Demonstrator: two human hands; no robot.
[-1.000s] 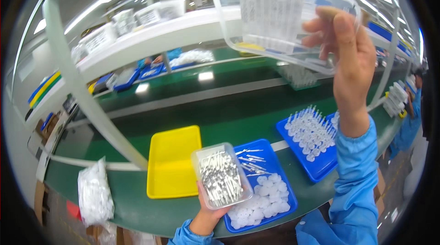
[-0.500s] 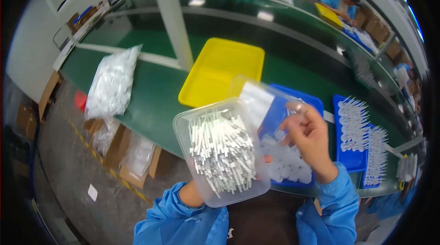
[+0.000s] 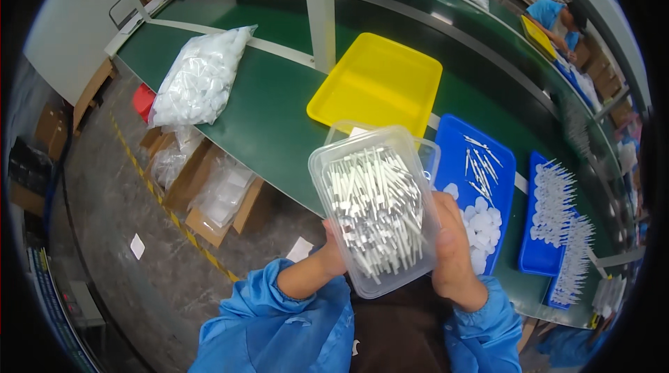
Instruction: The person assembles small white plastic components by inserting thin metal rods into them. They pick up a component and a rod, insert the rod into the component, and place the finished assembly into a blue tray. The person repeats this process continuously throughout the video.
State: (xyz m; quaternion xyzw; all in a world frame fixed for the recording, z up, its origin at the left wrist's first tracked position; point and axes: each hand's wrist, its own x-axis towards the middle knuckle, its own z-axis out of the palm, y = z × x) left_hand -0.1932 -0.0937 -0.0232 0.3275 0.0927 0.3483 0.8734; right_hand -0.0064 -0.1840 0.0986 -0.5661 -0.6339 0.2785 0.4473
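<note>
A clear plastic box [image 3: 378, 289], tilted in front of me, is full of thin white rods [image 3: 376, 216] with shiny metallic parts. My left hand [image 3: 333, 251] is closed on its left side, fingers mostly hidden behind it. On the right side, my right hand [image 3: 451, 251] grips the box, its fingertips out of sight underneath. A clear lid [image 3: 428, 153] shows behind the box's far edge; whether the right hand holds it too is hidden. Beside that hand, a blue tray [image 3: 503, 171] carries white round pieces [image 3: 481, 226] and several loose rods [image 3: 481, 167].
A yellow tray [image 3: 383, 84] lies on the green table [image 3: 279, 136], beyond the box. A bag of white pieces [image 3: 202, 77] sits at the left, near a post [image 3: 319, 14]. More blue trays [image 3: 533, 258] with rods stand at the right. Cardboard boxes [image 3: 212, 226] are below the table edge.
The lid has gone from my raised right hand to behind and under the box. My right hand has come down onto the box's right side. The view has shifted.
</note>
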